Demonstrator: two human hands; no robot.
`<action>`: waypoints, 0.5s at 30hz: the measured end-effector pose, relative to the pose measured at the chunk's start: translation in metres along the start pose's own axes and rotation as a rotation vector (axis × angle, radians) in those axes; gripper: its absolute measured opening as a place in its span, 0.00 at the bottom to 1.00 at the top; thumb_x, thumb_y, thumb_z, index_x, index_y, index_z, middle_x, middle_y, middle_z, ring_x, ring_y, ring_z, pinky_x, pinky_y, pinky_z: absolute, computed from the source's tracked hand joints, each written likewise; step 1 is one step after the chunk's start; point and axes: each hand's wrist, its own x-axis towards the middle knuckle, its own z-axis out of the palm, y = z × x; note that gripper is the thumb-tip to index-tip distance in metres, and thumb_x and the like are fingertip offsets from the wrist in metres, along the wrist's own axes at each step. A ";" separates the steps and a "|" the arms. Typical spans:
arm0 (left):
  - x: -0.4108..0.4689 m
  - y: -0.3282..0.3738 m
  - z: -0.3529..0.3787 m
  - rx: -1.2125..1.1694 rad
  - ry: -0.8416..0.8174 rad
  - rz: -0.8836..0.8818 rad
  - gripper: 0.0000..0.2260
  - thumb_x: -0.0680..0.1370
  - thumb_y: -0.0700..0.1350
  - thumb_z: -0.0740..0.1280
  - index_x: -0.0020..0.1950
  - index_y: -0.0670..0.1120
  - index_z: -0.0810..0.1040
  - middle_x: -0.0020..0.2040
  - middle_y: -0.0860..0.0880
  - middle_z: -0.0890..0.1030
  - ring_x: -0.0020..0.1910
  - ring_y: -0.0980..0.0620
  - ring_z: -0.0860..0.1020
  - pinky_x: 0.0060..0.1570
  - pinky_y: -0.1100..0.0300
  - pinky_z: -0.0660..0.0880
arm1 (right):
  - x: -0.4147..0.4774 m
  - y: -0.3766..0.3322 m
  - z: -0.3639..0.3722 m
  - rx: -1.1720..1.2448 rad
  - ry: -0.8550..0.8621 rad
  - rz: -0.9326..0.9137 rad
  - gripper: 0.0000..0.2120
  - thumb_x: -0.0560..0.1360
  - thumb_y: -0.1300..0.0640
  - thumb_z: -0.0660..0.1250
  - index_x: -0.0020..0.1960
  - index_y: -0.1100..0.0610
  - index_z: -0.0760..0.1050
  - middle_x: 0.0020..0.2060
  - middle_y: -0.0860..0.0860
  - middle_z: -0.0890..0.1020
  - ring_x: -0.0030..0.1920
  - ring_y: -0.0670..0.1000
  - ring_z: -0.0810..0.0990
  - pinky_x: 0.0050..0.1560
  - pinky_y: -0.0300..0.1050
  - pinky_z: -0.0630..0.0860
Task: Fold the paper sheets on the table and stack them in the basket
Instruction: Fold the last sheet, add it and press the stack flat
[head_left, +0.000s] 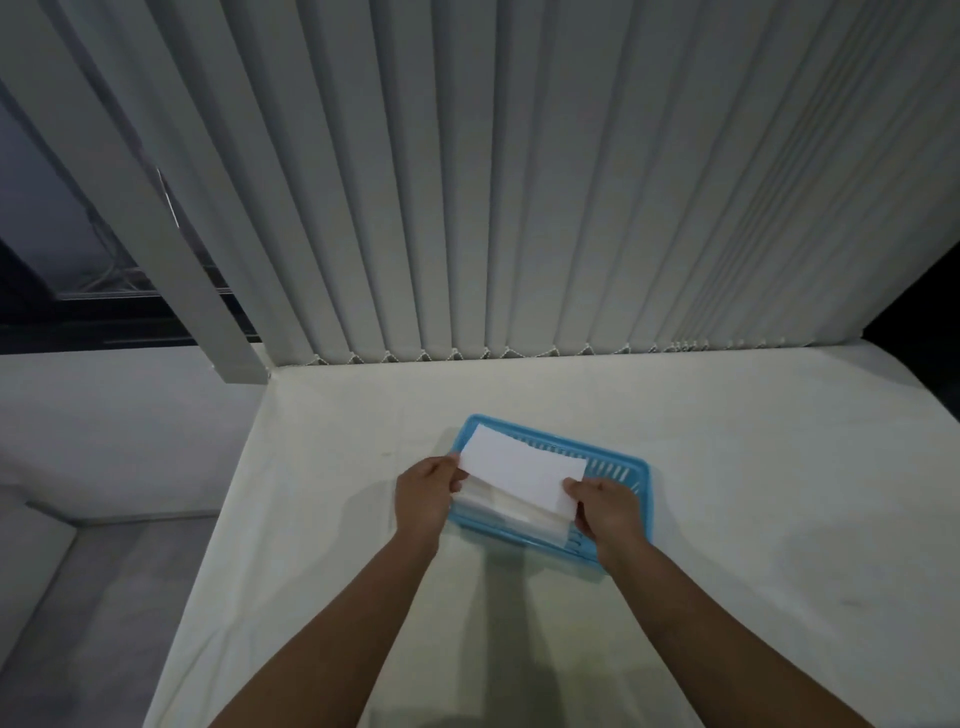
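A folded white paper sheet (522, 465) hangs just above a shallow blue plastic basket (631, 467) in the middle of the table. My left hand (423, 493) pinches the sheet's left end and my right hand (605, 506) pinches its right near corner. Under the held sheet, a stack of folded white papers (511, 508) lies inside the basket, partly hidden by the sheet and my hands.
The table (322, 519) has a cream cloth cover; its left edge drops to a grey floor (93, 597). White vertical blinds (519, 208) hang right behind the table's far edge. A dark window (52, 270) shows at the left.
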 end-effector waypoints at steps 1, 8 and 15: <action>0.001 -0.001 -0.005 0.082 0.037 0.049 0.10 0.76 0.48 0.66 0.39 0.45 0.82 0.39 0.48 0.83 0.41 0.49 0.79 0.47 0.55 0.75 | 0.001 0.003 -0.002 -0.026 0.015 -0.013 0.17 0.73 0.61 0.70 0.29 0.57 0.70 0.24 0.52 0.71 0.25 0.50 0.67 0.27 0.41 0.66; 0.032 -0.013 -0.012 0.430 -0.058 0.270 0.13 0.80 0.45 0.59 0.57 0.47 0.81 0.62 0.46 0.79 0.65 0.47 0.73 0.69 0.54 0.66 | 0.012 0.017 -0.008 -0.089 0.064 -0.044 0.10 0.74 0.60 0.69 0.34 0.56 0.76 0.34 0.53 0.78 0.35 0.50 0.75 0.40 0.45 0.71; 0.037 -0.026 -0.004 0.623 -0.162 0.118 0.19 0.83 0.48 0.50 0.73 0.53 0.66 0.78 0.44 0.57 0.75 0.42 0.55 0.74 0.53 0.54 | 0.009 0.021 -0.011 -0.088 0.103 -0.116 0.02 0.74 0.60 0.69 0.42 0.58 0.79 0.36 0.52 0.79 0.34 0.48 0.74 0.43 0.43 0.72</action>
